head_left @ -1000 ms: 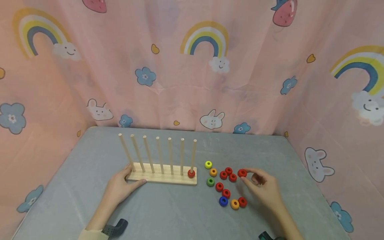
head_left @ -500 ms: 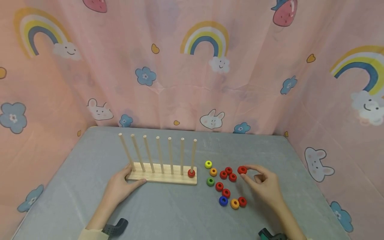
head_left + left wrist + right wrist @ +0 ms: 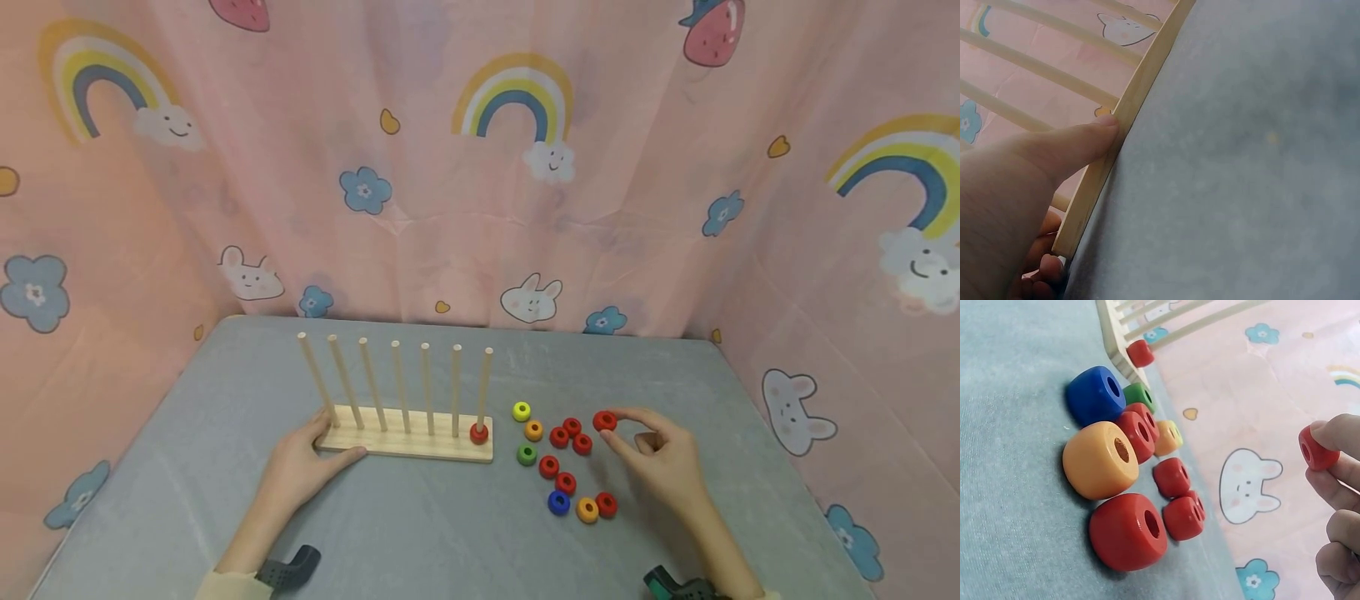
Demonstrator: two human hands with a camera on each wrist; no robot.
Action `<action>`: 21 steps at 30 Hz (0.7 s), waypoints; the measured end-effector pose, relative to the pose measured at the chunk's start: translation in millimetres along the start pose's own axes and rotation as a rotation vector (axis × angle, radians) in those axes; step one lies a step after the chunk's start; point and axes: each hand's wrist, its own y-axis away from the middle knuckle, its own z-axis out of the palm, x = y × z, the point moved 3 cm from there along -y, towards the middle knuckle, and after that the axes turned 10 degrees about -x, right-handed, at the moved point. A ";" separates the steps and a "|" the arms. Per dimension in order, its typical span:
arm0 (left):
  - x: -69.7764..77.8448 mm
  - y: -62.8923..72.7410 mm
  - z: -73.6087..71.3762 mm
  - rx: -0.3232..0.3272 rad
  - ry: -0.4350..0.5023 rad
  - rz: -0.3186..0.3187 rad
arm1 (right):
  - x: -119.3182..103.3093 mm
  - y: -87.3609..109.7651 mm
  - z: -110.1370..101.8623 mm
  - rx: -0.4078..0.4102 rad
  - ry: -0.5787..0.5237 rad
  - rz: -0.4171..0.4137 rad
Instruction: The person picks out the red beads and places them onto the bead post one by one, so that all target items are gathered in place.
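Note:
A wooden peg rack with a row of upright pegs stands left of centre in the head view. One red bead sits at the foot of its rightmost peg. My left hand grips the rack's left end; in the left wrist view the thumb lies on the base's front edge and the fingers curl round the end. My right hand pinches another red bead between thumb and fingertips, held above the table, its hole showing in the right wrist view.
Loose beads lie between rack and right hand: several red ones, a blue, a green, a yellow and two orange ones. The grey table meets a pink patterned curtain at the back and sides.
The red bead in my right hand has risen a little off the table, the hand moving slightly up with it. My left hand stays on the rack.

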 end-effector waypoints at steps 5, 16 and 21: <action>0.4 -0.5 0.5 -0.007 0.001 0.002 | -0.9 0.1 1.0 -0.011 -0.006 -0.001; 1.3 1.1 -0.4 -0.010 0.017 -0.008 | -5.7 -6.7 10.4 -0.029 -0.002 0.041; 2.1 1.5 -0.9 -0.015 0.014 -0.012 | -9.4 -9.4 15.1 -0.029 -0.021 0.032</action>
